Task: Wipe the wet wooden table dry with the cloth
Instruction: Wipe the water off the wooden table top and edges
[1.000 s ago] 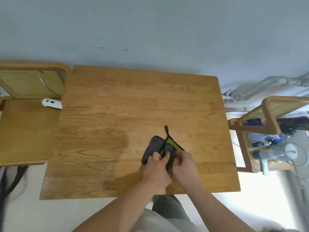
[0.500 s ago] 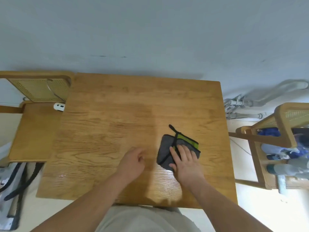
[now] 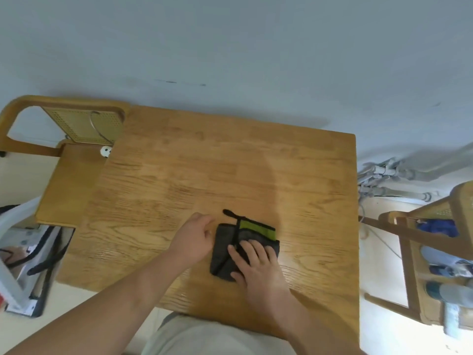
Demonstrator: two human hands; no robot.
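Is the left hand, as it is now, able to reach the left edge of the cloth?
Probably yes. The left hand is just beside the cloth, nothing lies between them, and the right hand presses only its right part, so the left edge is bare.

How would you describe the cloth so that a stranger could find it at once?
Start at the wooden table in the middle. Toward its near edge, right of centre, the right hand lies flat on the cloth. It is folded, dark grey, with a bright green band and a black loop.
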